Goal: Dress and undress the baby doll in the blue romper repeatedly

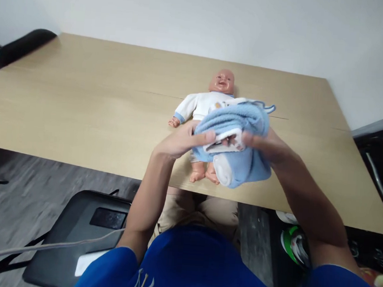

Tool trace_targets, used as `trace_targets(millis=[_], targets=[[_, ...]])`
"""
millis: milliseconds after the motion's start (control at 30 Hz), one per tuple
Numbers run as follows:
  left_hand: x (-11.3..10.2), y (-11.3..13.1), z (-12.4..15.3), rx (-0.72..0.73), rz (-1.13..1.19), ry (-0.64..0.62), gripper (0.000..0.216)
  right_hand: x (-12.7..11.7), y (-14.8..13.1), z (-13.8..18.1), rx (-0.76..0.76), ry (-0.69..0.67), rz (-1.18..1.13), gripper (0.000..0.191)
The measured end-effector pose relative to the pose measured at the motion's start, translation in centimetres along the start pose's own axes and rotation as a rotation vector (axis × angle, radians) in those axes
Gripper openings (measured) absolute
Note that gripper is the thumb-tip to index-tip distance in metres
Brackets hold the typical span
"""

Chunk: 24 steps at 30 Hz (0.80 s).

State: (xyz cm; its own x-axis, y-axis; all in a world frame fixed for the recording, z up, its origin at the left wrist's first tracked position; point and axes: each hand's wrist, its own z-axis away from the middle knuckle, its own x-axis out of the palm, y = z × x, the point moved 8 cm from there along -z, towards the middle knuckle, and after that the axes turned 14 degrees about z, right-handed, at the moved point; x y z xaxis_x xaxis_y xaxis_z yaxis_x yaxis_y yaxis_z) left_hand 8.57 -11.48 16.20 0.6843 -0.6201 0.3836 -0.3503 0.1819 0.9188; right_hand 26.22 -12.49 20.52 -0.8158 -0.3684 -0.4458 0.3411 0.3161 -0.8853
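Both my hands hold a bunched light blue doll garment [243,116] with white trim above the front of the table. My left hand [187,139] is closed on its left side, thumb along a white-edged opening. On the right side my right hand [264,144] also grips the cloth, slightly blurred. Skin-coloured bits, perhaps fingertips, show inside the opening. Behind and below the cloth a baby doll [199,103] lies face up on the table, dressed in a white top with blue cuffs. Its head, one arm and its feet show; the garment hides most of its middle and its other arm.
The wooden table [98,101] reaches back to a white wall. On the left below it, a black chair [61,239] carries a phone [108,218] and a white object [87,261], with a cable across it. A green-rimmed round item [291,244] sits below the table on the right.
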Motion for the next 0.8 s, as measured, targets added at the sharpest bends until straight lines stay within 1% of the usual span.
trace_targets(millis=[67, 100, 133, 233, 300, 400, 533, 633, 800], targets=[[-0.2, -1.5, 2.1, -0.036, -0.015, -0.001, 0.068, 1.3, -0.3, 1.0, -0.018, -0.095, 0.014, 0.082], [-0.4, -2.1, 3.1, -0.054, -0.014, 0.012, 0.065, 1.8, -0.2, 1.5, -0.011, -0.119, 0.051, 0.079], [-0.6, -2.6, 4.1, -0.070, -0.015, 0.032, 0.063, 2.1, 0.0, 2.1, 0.009, -0.112, 0.103, 0.072], [-1.1, -3.2, 6.3, -0.064, -0.057, 0.117, 0.052, 2.4, 1.2, 3.4, 0.106, 0.018, 0.238, 0.044], [-1.1, -3.3, 7.1, -0.050, -0.102, 0.181, 0.046, 2.6, 1.9, 3.9, 0.148, 0.113, 0.330, 0.031], [-1.0, -4.1, 7.6, -0.065, -0.133, 0.277, 0.046, 3.2, 2.8, 4.2, 0.184, 0.193, 0.473, 0.024], [-1.9, -5.7, 7.3, -0.064, -0.107, 0.410, 0.043, 4.3, 4.3, 4.2, 0.271, 0.182, 0.605, 0.026], [-2.7, -6.8, 6.8, -0.054, -0.125, 0.454, 0.040, 4.9, 5.8, 4.0, 0.330, 0.160, 0.651, 0.025], [-3.9, -8.4, 5.9, -0.084, -0.199, 0.509, 0.041, 5.4, 8.3, 3.3, 0.392, 0.164, 0.667, 0.020]])
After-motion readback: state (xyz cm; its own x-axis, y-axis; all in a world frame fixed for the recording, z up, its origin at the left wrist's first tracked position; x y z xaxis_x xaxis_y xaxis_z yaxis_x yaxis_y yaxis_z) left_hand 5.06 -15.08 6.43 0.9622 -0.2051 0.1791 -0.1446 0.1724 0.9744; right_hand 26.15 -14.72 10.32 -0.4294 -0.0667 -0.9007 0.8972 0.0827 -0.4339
